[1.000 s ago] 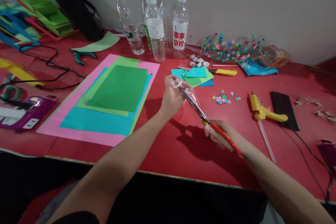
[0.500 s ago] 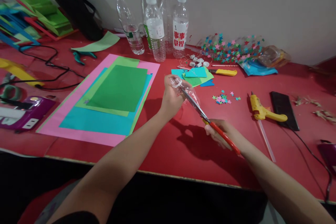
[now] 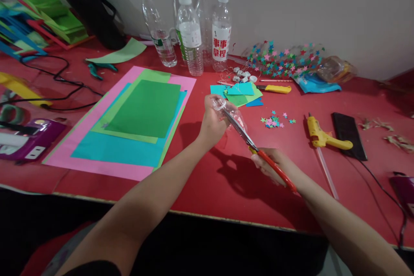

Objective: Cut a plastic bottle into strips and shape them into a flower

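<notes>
- The bottle piece (image 3: 236, 115), thin clear plastic, was held mid-view, round neck toward ten o'clock.
- The left hand (image 3: 211, 118) curled closed around it, apparently steadying it against the steel-bladed scissors (image 3: 250, 142).
- The right hand (image 3: 279, 158), toward half past four, clenched their handles.
- Flat paper sheets (image 3: 142, 112) lay at nine o'clock.

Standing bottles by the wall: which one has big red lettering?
The rightmost bottle, white-capped, with large red characters on its white label. The front-centre bottle has a pale label, the leftmost bottle a green one.
</notes>
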`<state>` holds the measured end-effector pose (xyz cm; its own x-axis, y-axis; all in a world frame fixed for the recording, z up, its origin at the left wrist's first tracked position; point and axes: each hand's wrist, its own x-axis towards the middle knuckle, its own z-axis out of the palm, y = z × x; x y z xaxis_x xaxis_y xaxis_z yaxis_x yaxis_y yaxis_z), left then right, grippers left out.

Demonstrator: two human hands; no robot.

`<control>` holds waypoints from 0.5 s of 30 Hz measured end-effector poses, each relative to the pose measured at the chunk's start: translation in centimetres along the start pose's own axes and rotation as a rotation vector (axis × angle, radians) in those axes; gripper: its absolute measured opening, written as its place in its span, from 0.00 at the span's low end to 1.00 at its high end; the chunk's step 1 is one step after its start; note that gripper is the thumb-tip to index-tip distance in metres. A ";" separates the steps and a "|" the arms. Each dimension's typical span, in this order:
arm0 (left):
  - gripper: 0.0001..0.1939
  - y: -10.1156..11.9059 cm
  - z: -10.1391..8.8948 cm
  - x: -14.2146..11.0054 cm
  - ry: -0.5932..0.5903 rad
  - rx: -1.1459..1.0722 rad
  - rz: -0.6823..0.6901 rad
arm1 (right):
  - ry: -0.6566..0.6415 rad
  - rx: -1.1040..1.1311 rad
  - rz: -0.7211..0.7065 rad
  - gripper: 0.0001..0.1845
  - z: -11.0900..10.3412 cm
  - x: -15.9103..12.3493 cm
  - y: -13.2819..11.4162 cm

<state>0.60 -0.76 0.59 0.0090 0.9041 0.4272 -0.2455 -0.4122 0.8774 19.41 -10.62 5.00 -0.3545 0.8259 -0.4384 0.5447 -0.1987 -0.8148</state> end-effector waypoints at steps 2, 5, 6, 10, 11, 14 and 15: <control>0.24 0.0 0.0 0.0 0.005 -0.002 -0.001 | 0.011 0.010 0.005 0.25 0.0 0.0 0.1; 0.25 0.1 0.1 0.1 0.018 -0.021 -0.010 | 0.033 0.009 0.010 0.26 0.2 0.0 0.3; 0.25 0.1 0.1 0.1 0.022 -0.025 -0.018 | 0.039 0.007 0.014 0.26 0.2 0.1 0.3; 0.25 0.2 0.3 0.0 0.030 -0.025 -0.039 | 0.053 0.021 0.011 0.27 0.2 0.2 0.1; 0.25 0.2 0.3 0.0 0.030 -0.027 -0.039 | 0.043 0.028 0.006 0.26 0.2 0.3 0.1; 0.25 0.1 0.2 0.2 0.022 -0.030 -0.049 | -0.006 0.055 0.002 0.25 0.0 0.4 0.2; 0.25 0.0 0.0 0.3 0.020 -0.029 -0.059 | -0.024 0.061 0.010 0.25 -0.1 0.4 0.2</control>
<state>0.62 -0.46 0.76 0.0051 0.9289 0.3704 -0.2735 -0.3550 0.8940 19.44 -10.33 4.69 -0.3676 0.8109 -0.4553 0.5012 -0.2396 -0.8315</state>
